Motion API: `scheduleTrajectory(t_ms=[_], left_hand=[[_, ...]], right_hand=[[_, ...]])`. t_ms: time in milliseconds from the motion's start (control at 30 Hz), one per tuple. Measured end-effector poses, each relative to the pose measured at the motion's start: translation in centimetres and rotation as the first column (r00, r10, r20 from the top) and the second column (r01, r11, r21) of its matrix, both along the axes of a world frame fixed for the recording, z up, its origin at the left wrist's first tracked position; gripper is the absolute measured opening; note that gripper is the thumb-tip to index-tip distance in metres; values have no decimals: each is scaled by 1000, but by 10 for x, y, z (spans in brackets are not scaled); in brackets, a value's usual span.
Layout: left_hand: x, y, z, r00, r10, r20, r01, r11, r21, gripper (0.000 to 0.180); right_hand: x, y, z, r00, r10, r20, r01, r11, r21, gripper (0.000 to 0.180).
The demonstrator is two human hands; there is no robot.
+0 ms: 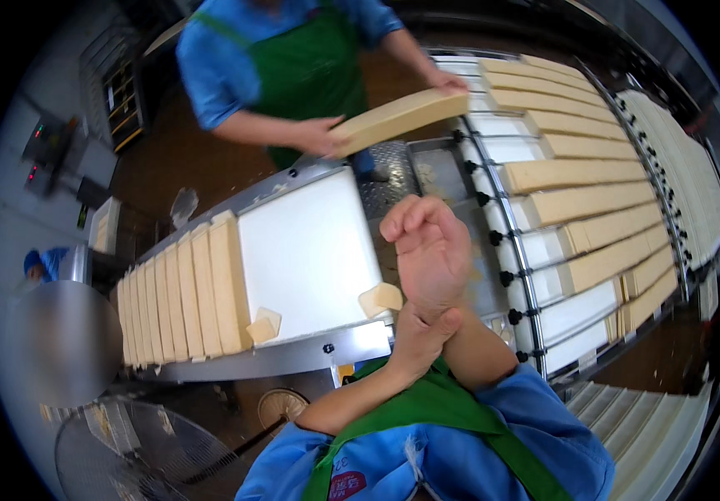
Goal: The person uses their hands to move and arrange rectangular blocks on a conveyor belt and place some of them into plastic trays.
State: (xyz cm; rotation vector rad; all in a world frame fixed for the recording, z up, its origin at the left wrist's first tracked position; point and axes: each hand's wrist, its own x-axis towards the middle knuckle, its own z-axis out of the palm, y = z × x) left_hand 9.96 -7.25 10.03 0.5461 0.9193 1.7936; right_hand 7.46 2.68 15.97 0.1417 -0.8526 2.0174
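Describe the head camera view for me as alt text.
The left hand clasps the right wrist, while the right hand is open and loosely curled. Ahead, a co-worker holds a long cream block near its ends. Similar blocks line white surfaces on both sides.

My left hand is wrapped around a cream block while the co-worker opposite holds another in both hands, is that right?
Not quite. The head view shows your left hand wrapped around your right wrist, not a block. The co-worker opposite does hold a cream block in both hands.
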Motion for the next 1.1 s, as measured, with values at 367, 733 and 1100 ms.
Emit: scheduleTrajectory(t_ms=[367,733,1100], left_hand=[[-23,-20,0,942,282,-184,-300,950,-84,30],[-79,-61,-34,940,341,35,-334,935,-121,35],[-192,-218,-140,299,-185,-936,-908,246,-338,65]], right_hand=[[-44,-29,-12,877,480,-33,-476,855,-205,46],[-123,-75,-65,739,394,547,-346,918,-193,42],[-253,-108,-225,256,-692,676,-640,403,654,52]])
